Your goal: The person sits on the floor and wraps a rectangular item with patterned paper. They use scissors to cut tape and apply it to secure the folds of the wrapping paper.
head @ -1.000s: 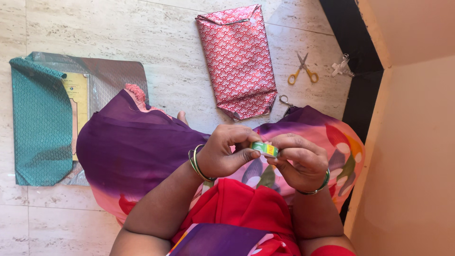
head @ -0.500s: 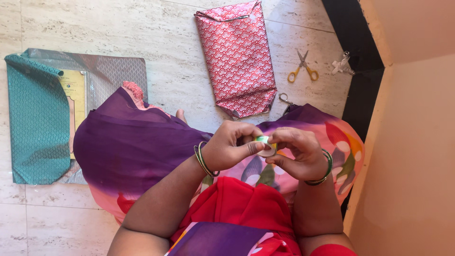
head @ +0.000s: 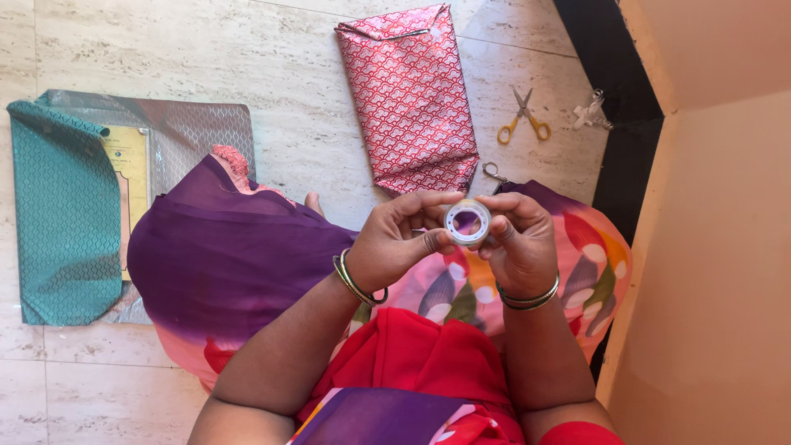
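Tape roll [head: 467,222]: small ring, clear tape wound on a whitish core, open centre facing the camera so purple cloth shows through the hole. Held upright in mid-air above the lap. Pinched at its 9 o'clock edge by left hand [head: 395,247], at its 3 o'clock edge by right hand [head: 519,243].
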